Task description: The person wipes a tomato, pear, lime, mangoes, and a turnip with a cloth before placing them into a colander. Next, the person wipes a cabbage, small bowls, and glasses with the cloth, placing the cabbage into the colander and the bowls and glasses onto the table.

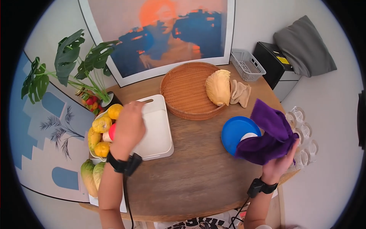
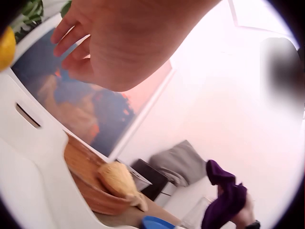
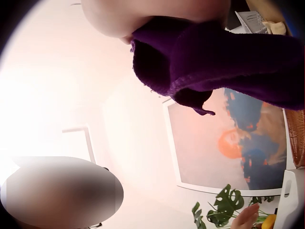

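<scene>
Right hand (image 1: 279,165) holds purple cloth (image 1: 270,131); left hand (image 1: 130,124) hovers near tray (image 1: 157,131).

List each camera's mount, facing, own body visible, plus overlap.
Head: worn on head, facing forward and down at the brown wooden table; left hand, right hand and forearms show.
Left wrist: on that wrist, looking past left hand over the white rectangular tray toward the white-framed orange and blue portrait; right hand at lower right.
Right wrist: on that wrist, looking past right hand and purple cloth toward the portrait; left hand at bottom.
Both wrist views share portrait and cloth.
</scene>
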A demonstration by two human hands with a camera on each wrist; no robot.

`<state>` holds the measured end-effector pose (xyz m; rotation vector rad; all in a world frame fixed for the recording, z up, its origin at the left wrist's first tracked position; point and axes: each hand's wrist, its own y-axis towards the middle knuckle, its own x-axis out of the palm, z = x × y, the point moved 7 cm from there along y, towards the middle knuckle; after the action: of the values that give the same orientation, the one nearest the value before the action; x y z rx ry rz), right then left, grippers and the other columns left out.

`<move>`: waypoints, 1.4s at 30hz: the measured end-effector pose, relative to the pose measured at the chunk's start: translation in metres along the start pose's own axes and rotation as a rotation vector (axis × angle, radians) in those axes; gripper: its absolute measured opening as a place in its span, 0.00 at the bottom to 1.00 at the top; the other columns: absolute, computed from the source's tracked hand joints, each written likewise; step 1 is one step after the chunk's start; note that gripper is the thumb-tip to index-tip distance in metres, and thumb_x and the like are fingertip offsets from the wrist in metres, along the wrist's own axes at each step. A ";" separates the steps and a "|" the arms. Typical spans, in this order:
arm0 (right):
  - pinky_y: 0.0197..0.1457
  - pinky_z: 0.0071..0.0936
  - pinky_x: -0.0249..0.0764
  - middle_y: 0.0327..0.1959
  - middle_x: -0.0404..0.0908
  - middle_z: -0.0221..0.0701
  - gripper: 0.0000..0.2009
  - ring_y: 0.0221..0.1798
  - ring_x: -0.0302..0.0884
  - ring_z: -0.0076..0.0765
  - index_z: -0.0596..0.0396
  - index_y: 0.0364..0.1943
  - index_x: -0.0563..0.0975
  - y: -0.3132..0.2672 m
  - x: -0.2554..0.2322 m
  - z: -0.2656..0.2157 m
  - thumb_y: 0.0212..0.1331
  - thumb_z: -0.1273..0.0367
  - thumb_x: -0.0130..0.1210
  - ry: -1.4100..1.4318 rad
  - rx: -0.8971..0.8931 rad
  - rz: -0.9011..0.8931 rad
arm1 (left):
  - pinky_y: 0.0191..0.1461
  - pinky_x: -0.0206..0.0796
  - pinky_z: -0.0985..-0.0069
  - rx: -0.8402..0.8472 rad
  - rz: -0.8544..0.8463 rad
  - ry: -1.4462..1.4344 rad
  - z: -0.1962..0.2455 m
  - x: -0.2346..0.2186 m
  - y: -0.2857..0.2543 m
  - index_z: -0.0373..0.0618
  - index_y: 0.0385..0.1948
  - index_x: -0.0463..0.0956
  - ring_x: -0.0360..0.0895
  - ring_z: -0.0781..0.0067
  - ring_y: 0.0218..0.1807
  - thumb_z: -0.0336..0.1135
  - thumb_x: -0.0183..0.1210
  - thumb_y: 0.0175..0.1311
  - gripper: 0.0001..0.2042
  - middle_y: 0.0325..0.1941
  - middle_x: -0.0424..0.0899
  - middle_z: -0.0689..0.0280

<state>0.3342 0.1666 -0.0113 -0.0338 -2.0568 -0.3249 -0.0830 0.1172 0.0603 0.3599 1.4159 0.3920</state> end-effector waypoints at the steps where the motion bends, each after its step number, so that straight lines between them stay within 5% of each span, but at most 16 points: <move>1: 0.72 0.43 0.61 0.64 0.70 0.40 0.27 0.67 0.66 0.44 0.59 0.64 0.67 -0.001 -0.011 -0.010 0.75 0.51 0.35 0.049 -0.024 0.027 | 0.55 0.68 0.59 0.060 -0.004 -0.092 0.030 0.005 0.000 0.36 0.45 0.75 0.74 0.47 0.51 0.18 0.52 0.53 0.16 0.45 0.78 0.51; 6: 0.72 0.43 0.61 0.65 0.70 0.38 0.26 0.66 0.67 0.44 0.55 0.62 0.68 -0.018 -0.026 -0.041 0.74 0.51 0.35 0.092 -0.077 0.065 | 0.46 0.72 0.60 0.333 -0.183 -0.534 0.171 0.061 -0.008 0.39 0.45 0.76 0.77 0.49 0.42 0.29 0.58 0.60 0.12 0.41 0.79 0.54; 13: 0.71 0.42 0.61 0.64 0.71 0.37 0.24 0.65 0.68 0.42 0.54 0.61 0.69 -0.035 -0.029 -0.072 0.75 0.51 0.35 0.027 -0.151 -0.007 | 0.45 0.73 0.59 0.181 -0.488 -0.443 0.251 0.166 0.013 0.37 0.44 0.74 0.79 0.49 0.43 0.47 0.60 0.63 0.20 0.39 0.80 0.52; 19: 0.71 0.43 0.62 0.64 0.71 0.37 0.24 0.65 0.68 0.42 0.54 0.61 0.68 -0.033 -0.036 -0.066 0.75 0.51 0.34 0.043 -0.125 0.091 | 0.44 0.73 0.56 0.103 -0.660 -0.469 0.251 0.196 0.017 0.36 0.39 0.76 0.81 0.46 0.39 0.44 0.59 0.63 0.17 0.35 0.83 0.49; 27: 0.71 0.44 0.62 0.64 0.71 0.37 0.25 0.65 0.68 0.42 0.55 0.62 0.67 -0.023 -0.024 -0.045 0.75 0.52 0.33 0.019 -0.084 0.050 | 0.41 0.72 0.56 -0.036 -0.378 -0.711 0.226 0.175 0.017 0.36 0.35 0.76 0.79 0.41 0.34 0.36 0.54 0.66 0.11 0.31 0.82 0.45; 29: 0.71 0.44 0.61 0.64 0.70 0.37 0.25 0.65 0.67 0.42 0.55 0.63 0.66 -0.018 -0.006 -0.041 0.75 0.52 0.33 0.002 -0.085 -0.074 | 0.35 0.74 0.62 -0.140 -0.194 -0.761 0.203 0.146 0.014 0.36 0.38 0.73 0.82 0.49 0.28 0.35 0.52 0.69 0.09 0.29 0.83 0.48; 32: 0.72 0.43 0.60 0.65 0.69 0.38 0.26 0.67 0.66 0.41 0.57 0.65 0.64 -0.011 0.019 -0.021 0.76 0.52 0.33 0.067 -0.039 -0.059 | 0.28 0.73 0.71 -0.263 -0.206 -0.987 0.171 0.124 -0.005 0.36 0.41 0.69 0.84 0.61 0.25 0.34 0.49 0.72 0.09 0.27 0.83 0.52; 33: 0.74 0.42 0.58 0.68 0.66 0.40 0.30 0.70 0.62 0.43 0.59 0.68 0.60 -0.010 0.034 -0.010 0.75 0.50 0.34 0.171 -0.028 -0.328 | 0.25 0.72 0.75 -0.277 -0.235 -1.017 0.167 0.112 -0.011 0.36 0.44 0.67 0.84 0.69 0.24 0.34 0.47 0.74 0.09 0.25 0.83 0.56; 34: 0.74 0.42 0.58 0.68 0.66 0.40 0.30 0.70 0.62 0.43 0.59 0.68 0.60 -0.007 0.040 0.005 0.75 0.50 0.34 0.178 -0.016 -0.330 | 0.25 0.72 0.75 -0.288 -0.228 -1.010 0.163 0.104 -0.017 0.36 0.44 0.67 0.84 0.69 0.24 0.34 0.47 0.74 0.09 0.25 0.83 0.56; 36: 0.75 0.44 0.54 0.71 0.61 0.41 0.34 0.72 0.59 0.46 0.59 0.71 0.56 -0.008 0.052 0.046 0.72 0.46 0.36 -0.152 0.032 -0.233 | 0.27 0.72 0.76 -0.327 -0.131 -0.979 0.151 0.091 -0.026 0.36 0.44 0.67 0.84 0.72 0.28 0.32 0.48 0.74 0.08 0.29 0.84 0.55; 37: 0.76 0.45 0.51 0.72 0.59 0.42 0.35 0.73 0.58 0.49 0.58 0.70 0.58 -0.014 0.061 0.069 0.71 0.44 0.38 -0.371 0.025 -0.388 | 0.27 0.72 0.76 -0.339 -0.119 -0.973 0.148 0.090 -0.030 0.36 0.44 0.67 0.84 0.72 0.28 0.32 0.48 0.74 0.08 0.29 0.84 0.55; 38: 0.76 0.45 0.48 0.73 0.58 0.44 0.36 0.73 0.57 0.51 0.58 0.69 0.60 -0.021 0.073 0.090 0.69 0.43 0.40 -0.589 0.013 -0.546 | 0.29 0.70 0.69 -0.332 0.008 -1.035 0.144 0.083 -0.030 0.38 0.43 0.68 0.83 0.61 0.29 0.31 0.50 0.72 0.07 0.28 0.82 0.52; 39: 0.76 0.45 0.47 0.73 0.57 0.45 0.35 0.73 0.56 0.53 0.58 0.67 0.63 -0.027 0.098 0.099 0.68 0.44 0.41 -0.971 -0.216 -0.784 | 0.30 0.67 0.62 -0.324 0.136 -1.094 0.138 0.076 -0.033 0.40 0.42 0.68 0.82 0.50 0.30 0.30 0.52 0.70 0.06 0.27 0.81 0.50; 40: 0.75 0.46 0.47 0.72 0.57 0.47 0.33 0.73 0.56 0.54 0.59 0.65 0.67 -0.034 0.120 0.111 0.68 0.45 0.42 -1.348 -0.468 -1.010 | 0.30 0.67 0.62 -0.334 0.150 -1.089 0.131 0.072 -0.037 0.40 0.42 0.68 0.82 0.50 0.30 0.30 0.52 0.70 0.06 0.27 0.81 0.50; 42: 0.74 0.45 0.49 0.72 0.58 0.50 0.30 0.73 0.56 0.56 0.59 0.63 0.69 -0.030 0.124 0.126 0.66 0.50 0.47 -1.265 -0.371 -1.001 | 0.32 0.68 0.65 -0.323 0.127 -1.026 0.118 0.061 -0.044 0.41 0.45 0.69 0.81 0.53 0.29 0.30 0.55 0.69 0.08 0.28 0.80 0.53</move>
<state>0.1609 0.1548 0.0327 0.7637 -3.0570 -1.6237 0.0435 0.1054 0.0009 0.3128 0.3211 0.4383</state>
